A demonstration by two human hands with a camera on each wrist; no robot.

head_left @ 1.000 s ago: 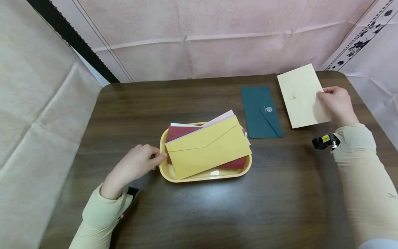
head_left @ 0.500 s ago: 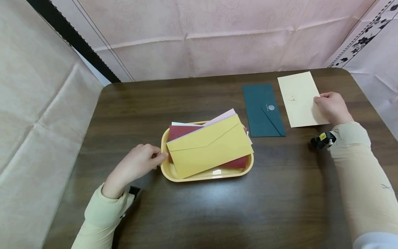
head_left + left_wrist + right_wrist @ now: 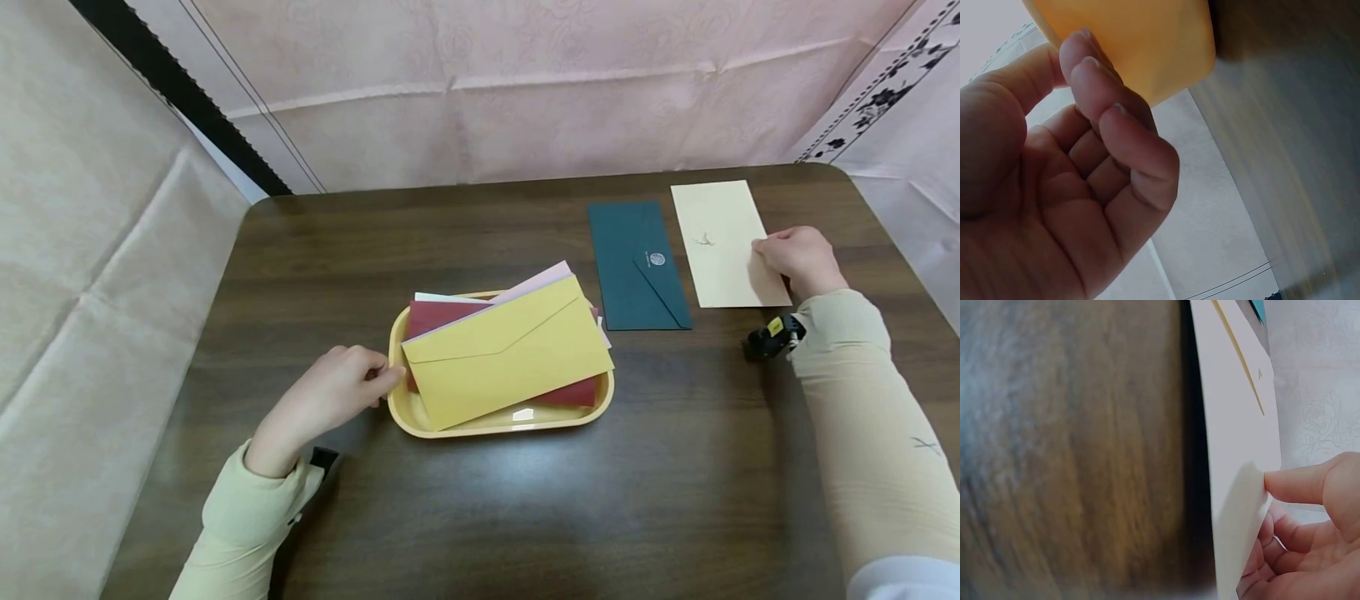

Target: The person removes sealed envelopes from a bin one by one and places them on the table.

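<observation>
My right hand [image 3: 802, 260] pinches the right edge of a cream envelope [image 3: 720, 242] at the far right of the table. In the right wrist view the thumb [image 3: 1297, 484] presses on the envelope's face, with the fingers behind its edge. Just left of it lies a dark teal envelope [image 3: 637, 267] with a round pale seal. My left hand [image 3: 330, 400] grips the left end of a yellow tray [image 3: 517, 427]; the left wrist view shows its fingertips against the tray wall [image 3: 1160, 44]. A yellow envelope [image 3: 510, 358] rests slanted on top in the tray.
Beneath the yellow envelope are a dark red envelope [image 3: 442, 313], a pale pink one [image 3: 536, 282] and white edges, partly hidden. The brown table [image 3: 480, 517] ends at a back edge by pale cloth [image 3: 562, 125]. Cloth also hangs at the left [image 3: 112, 292].
My right hand has lowered the cream envelope toward the table and slightly left, straightening it beside the teal one. The left hand stays on the tray. The view has shifted slightly.
</observation>
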